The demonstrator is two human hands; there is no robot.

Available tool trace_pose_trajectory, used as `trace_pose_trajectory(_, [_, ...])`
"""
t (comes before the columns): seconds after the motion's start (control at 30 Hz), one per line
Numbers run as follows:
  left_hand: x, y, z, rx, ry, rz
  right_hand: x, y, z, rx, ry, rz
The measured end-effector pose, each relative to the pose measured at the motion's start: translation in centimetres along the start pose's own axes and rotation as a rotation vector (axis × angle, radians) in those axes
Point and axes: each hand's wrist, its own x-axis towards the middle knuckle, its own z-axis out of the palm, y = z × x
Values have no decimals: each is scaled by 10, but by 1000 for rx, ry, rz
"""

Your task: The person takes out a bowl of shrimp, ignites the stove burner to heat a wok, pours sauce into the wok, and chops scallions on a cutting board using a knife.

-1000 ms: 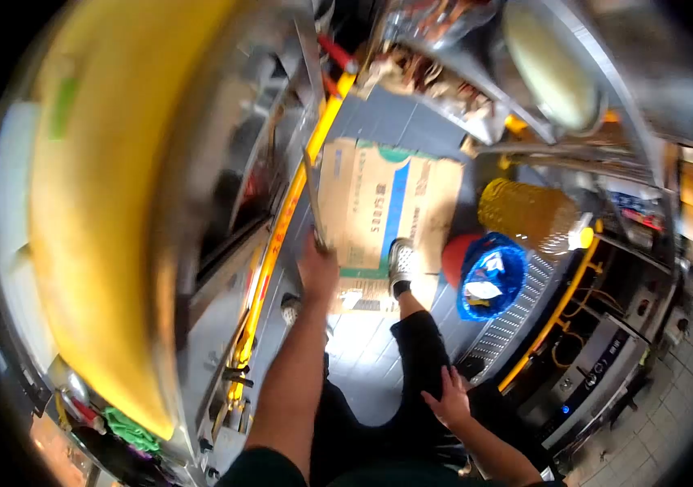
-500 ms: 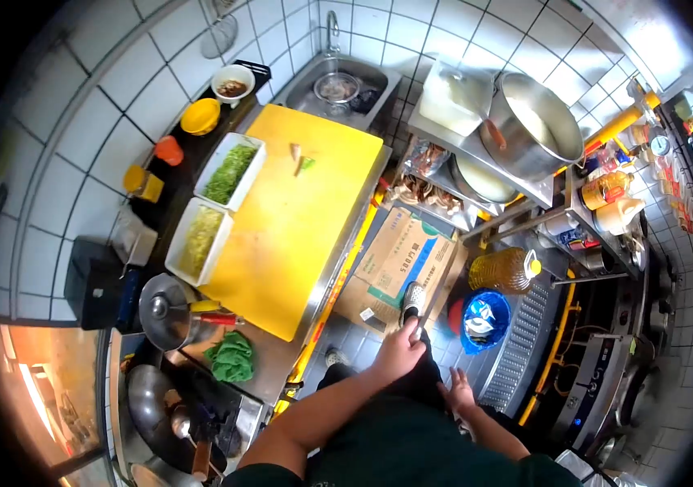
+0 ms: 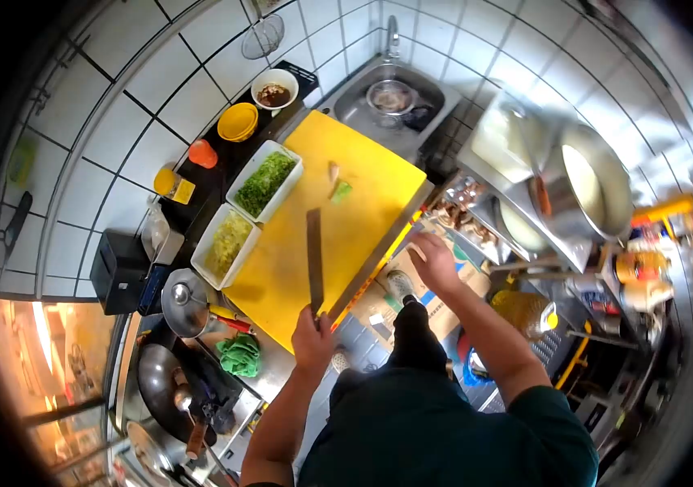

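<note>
My left hand [image 3: 312, 339] is closed around the handle of a knife [image 3: 314, 252], its long dark blade reaching over the yellow cutting board [image 3: 363, 162]. My right hand [image 3: 436, 264] is beside the counter's right edge, over the cardboard box, fingers apart and holding nothing. On the board lie a small pale scrap [image 3: 333, 171] and a green piece [image 3: 341, 191]. Along its left side sit a white tub of chopped greens [image 3: 265, 183] and another of pale yellow-green chopped vegetable [image 3: 227, 246].
Behind the board is a sink [image 3: 355, 114] with a strainer [image 3: 390, 97]. A shelf with a large steel pot [image 3: 606, 183] stands to the right. A cardboard box [image 3: 464, 284] and an oil jug [image 3: 521, 312] are on the floor. A wok [image 3: 160, 377] and green cloth-like bundle [image 3: 239, 354] sit lower left.
My left hand has moved left, bringing the knife over the board. My right hand has risen from near the bin to the counter's edge. The view has shifted and turned.
</note>
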Motion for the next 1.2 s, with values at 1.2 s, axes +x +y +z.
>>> trace_pose_trajectory(1.2, [-22,26,51,387,223,-365,119,-35,178,255,-871,-987])
